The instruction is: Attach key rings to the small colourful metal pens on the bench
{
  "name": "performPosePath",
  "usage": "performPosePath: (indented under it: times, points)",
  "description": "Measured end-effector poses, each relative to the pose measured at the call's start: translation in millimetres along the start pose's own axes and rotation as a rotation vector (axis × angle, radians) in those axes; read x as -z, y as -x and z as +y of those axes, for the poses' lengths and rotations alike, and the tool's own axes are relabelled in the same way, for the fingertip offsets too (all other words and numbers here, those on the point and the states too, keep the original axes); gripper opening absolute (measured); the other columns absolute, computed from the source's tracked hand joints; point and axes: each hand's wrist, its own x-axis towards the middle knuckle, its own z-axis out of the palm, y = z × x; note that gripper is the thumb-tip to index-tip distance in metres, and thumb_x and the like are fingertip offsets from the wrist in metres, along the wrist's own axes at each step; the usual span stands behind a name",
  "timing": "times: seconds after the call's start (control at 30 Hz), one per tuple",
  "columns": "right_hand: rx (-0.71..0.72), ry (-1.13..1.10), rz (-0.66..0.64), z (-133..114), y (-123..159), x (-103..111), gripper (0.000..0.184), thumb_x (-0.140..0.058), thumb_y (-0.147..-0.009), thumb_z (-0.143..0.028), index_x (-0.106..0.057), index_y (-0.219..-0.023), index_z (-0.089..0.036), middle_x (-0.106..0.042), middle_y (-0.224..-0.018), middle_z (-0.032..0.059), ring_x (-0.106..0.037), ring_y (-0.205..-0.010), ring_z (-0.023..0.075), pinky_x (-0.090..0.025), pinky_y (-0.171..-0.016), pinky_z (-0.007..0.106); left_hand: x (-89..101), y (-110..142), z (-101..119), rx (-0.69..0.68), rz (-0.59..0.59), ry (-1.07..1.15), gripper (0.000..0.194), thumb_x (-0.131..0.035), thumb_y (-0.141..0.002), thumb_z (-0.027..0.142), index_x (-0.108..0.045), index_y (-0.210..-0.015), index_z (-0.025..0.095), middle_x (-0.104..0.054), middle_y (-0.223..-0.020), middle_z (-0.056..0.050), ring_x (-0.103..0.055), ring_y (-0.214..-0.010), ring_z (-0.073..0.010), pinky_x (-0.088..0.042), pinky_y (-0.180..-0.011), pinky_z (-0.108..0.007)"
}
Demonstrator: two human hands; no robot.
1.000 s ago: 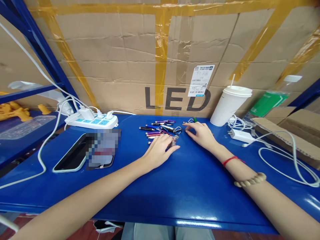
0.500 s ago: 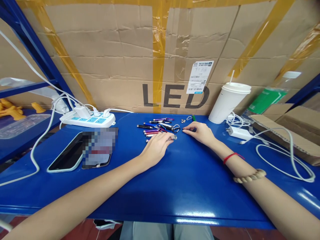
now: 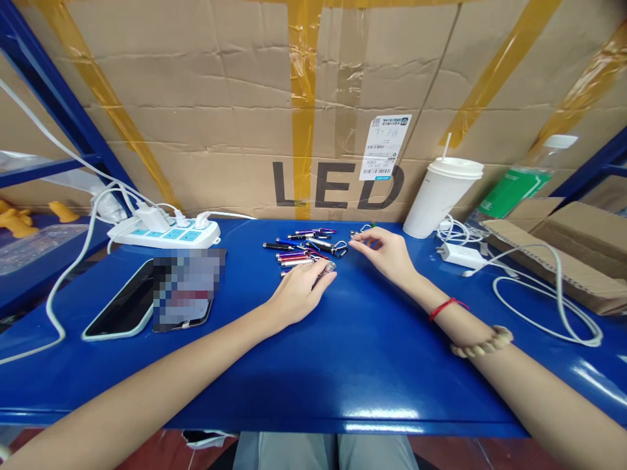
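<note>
My left hand (image 3: 300,292) rests on the blue table with thumb and fingers closed around a small tube, whose shiny, clear-silver end (image 3: 330,267) sticks out past the fingertips. Beyond it lie several slim metal penlights (image 3: 279,247) in black, blue, purple, red and silver, some with small carabiner clips (image 3: 339,248). To the right, my right hand (image 3: 386,258) has thumb and forefinger brought together in a pinch; whatever is between the tips is too small to tell. Just behind those fingertips are tiny silver pieces (image 3: 353,233), partly covered, and a loose carabiner (image 3: 365,228).
Two phones (image 3: 120,307) lie at left, before a white power strip (image 3: 166,235) with cables. At right stand a white cup with a straw (image 3: 441,199) and a green-labelled bottle (image 3: 514,189), near a white charger (image 3: 460,255) and an open carton (image 3: 563,261). A large cardboard box (image 3: 235,117) backs the table.
My right hand has shifted a little farther away, toward the tiny silver pieces, and now covers part of them. My left hand keeps its grip on the tube. The whole view has moved slightly.
</note>
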Motion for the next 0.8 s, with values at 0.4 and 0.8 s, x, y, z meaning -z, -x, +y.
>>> performPosePath:
  times: [0.4, 0.8]
  points:
    - [0.285, -0.350, -0.062, -50.1, 15.3, -2.0, 0.010, -0.063, -0.076, -0.022, -0.067, -0.078, -0.014, -0.060, -0.073, 0.0039, -0.052, -0.065, 0.0096, -0.044, -0.058, 0.023, 1.2, -1.1, 0.1, 0.035, -0.040, 0.042, 0.022, -0.031, -0.093, 0.024, -0.039, -0.074, 0.016, -0.051, -0.068, -0.001, -0.048, -0.063, -0.0144, -0.033, -0.062, -0.025]
    - [0.310, -0.374, -0.098, -53.1, 17.9, -2.4, 0.011, -0.064, -0.074, -0.021, -0.065, -0.070, -0.011, -0.059, -0.068, 0.0047, -0.050, -0.062, 0.0089, -0.042, -0.053, 0.022, 3.2, 0.1, 2.5, 0.024, -0.076, 0.020, 0.022, -0.032, -0.094, 0.024, -0.041, -0.075, 0.015, -0.050, -0.067, 0.000, -0.047, -0.063, -0.0143, -0.032, -0.063, -0.025]
